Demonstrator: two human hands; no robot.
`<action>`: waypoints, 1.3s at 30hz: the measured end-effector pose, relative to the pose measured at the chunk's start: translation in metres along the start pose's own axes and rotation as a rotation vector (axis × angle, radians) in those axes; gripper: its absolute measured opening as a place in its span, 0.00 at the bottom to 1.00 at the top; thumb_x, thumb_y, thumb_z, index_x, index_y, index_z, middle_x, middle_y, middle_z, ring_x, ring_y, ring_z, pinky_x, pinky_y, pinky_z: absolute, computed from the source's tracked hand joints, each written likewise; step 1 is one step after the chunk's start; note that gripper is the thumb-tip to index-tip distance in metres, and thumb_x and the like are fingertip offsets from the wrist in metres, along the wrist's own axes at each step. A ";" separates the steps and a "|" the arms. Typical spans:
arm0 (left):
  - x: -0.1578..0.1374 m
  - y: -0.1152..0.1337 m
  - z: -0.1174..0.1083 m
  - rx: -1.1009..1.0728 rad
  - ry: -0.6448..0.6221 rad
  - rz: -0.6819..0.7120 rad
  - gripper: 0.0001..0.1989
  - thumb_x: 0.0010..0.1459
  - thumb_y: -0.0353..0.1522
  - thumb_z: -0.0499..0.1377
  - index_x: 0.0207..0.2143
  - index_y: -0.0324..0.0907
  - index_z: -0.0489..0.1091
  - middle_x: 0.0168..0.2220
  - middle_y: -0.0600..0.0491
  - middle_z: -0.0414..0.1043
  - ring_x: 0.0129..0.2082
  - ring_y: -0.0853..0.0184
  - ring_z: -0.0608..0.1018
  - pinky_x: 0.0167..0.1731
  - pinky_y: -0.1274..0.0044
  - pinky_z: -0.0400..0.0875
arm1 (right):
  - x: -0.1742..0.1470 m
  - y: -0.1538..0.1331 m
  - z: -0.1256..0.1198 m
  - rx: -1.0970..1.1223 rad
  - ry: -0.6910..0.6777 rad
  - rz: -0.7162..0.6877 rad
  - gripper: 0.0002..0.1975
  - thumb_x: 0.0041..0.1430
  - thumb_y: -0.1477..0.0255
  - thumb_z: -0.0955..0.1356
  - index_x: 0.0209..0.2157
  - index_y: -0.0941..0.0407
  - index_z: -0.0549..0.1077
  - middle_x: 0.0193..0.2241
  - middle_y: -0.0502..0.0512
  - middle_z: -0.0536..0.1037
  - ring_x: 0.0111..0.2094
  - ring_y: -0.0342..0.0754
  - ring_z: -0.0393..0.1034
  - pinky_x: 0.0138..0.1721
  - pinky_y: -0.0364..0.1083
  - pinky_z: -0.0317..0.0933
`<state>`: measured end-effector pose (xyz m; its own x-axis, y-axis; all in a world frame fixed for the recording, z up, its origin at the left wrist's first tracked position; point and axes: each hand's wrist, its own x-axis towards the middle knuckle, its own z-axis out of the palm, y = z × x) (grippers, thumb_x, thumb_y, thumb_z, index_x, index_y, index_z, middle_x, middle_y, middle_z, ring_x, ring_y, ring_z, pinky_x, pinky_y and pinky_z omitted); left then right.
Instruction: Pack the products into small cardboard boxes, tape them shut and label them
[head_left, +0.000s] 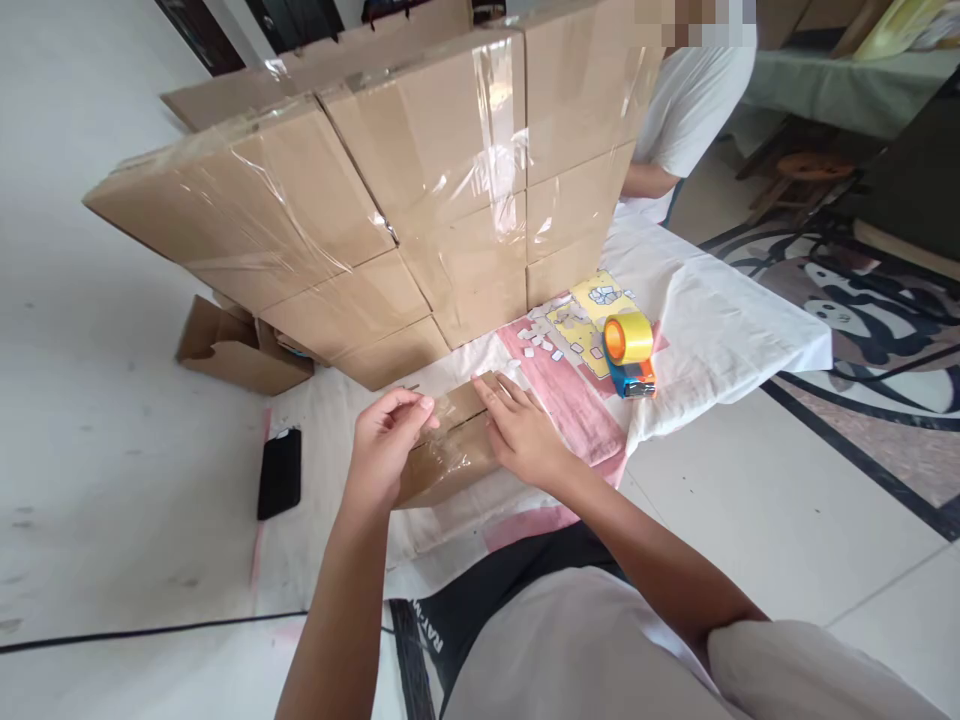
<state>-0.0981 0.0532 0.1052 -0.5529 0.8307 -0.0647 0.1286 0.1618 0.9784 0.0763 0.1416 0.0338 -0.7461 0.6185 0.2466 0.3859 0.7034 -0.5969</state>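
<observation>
A small cardboard box (459, 462) with clear, shiny tape across its top seam sits on the cloth-covered table (675, 300), directly in front of the person's body. The right hand (525, 430) lies palm down on the box's right end, its fingers long, unclenched and slightly spread over the top, with the thumb side turned toward the left hand. Its forearm slants in from the near right, the elbow out by a pale sleeve. The left hand (394, 430) is at the box's left end, its forearm rising steeply from the near side. Thumb and index finger are brought together in a pinch, the other fingers curled in behind; whether a strip of tape is caught between them, I cannot tell.

Right of the small box stands a roll of yellow tape (628, 338) on a blue dispenser (619, 378). Small paper pieces (540, 342) are scattered beyond the box, to its right. Directly beyond it rises a tall stack of cartons (457, 240) wrapped in clear tape. Well left of it lies a black phone (279, 475), and farther out, an open carton (244, 365). Beyond it, far right, shows another person's white sleeve (701, 115).
</observation>
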 end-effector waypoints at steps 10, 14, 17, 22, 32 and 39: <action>-0.011 0.012 0.012 0.035 -0.164 -0.211 0.15 0.52 0.45 0.64 0.30 0.42 0.69 0.19 0.58 0.70 0.17 0.77 0.58 0.19 0.80 0.49 | -0.002 0.008 0.007 0.326 0.121 0.012 0.44 0.63 0.82 0.56 0.73 0.52 0.26 0.66 0.58 0.66 0.70 0.57 0.51 0.63 0.66 0.60; -0.015 0.016 0.016 0.024 -0.277 -0.292 0.17 0.51 0.45 0.66 0.32 0.43 0.69 0.20 0.58 0.72 0.16 0.78 0.56 0.21 0.79 0.49 | -0.003 0.010 0.009 0.385 0.132 0.016 0.45 0.62 0.83 0.57 0.73 0.53 0.27 0.66 0.60 0.67 0.70 0.57 0.51 0.64 0.66 0.59; -0.009 0.008 0.017 0.173 -0.253 -0.256 0.16 0.52 0.44 0.66 0.37 0.44 0.70 0.25 0.56 0.76 0.21 0.73 0.67 0.25 0.78 0.58 | -0.004 0.012 0.009 0.457 0.148 0.015 0.45 0.61 0.84 0.56 0.73 0.53 0.27 0.65 0.60 0.67 0.70 0.55 0.51 0.66 0.67 0.55; 0.003 -0.004 0.020 0.499 -0.214 -0.166 0.12 0.57 0.42 0.62 0.41 0.49 0.66 0.30 0.61 0.78 0.30 0.68 0.76 0.34 0.75 0.65 | -0.006 0.015 0.009 0.521 0.131 0.023 0.45 0.62 0.84 0.56 0.73 0.52 0.26 0.66 0.59 0.66 0.70 0.54 0.50 0.68 0.68 0.50; 0.004 -0.001 0.029 0.644 -0.150 -0.093 0.12 0.58 0.41 0.61 0.44 0.52 0.66 0.33 0.61 0.79 0.28 0.67 0.75 0.34 0.74 0.65 | -0.005 0.021 0.014 0.586 0.139 0.015 0.44 0.62 0.83 0.56 0.73 0.52 0.30 0.65 0.59 0.67 0.70 0.53 0.51 0.68 0.66 0.51; 0.002 -0.003 0.032 0.621 -0.081 -0.137 0.13 0.57 0.41 0.62 0.44 0.53 0.65 0.29 0.62 0.79 0.28 0.67 0.76 0.34 0.74 0.65 | -0.005 0.021 0.013 0.605 0.145 0.021 0.44 0.60 0.84 0.57 0.73 0.52 0.32 0.65 0.59 0.67 0.70 0.53 0.52 0.69 0.66 0.49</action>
<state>-0.0735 0.0711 0.0961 -0.5375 0.8142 -0.2195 0.5272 0.5277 0.6660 0.0805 0.1487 0.0102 -0.6442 0.7009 0.3062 -0.0078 0.3943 -0.9189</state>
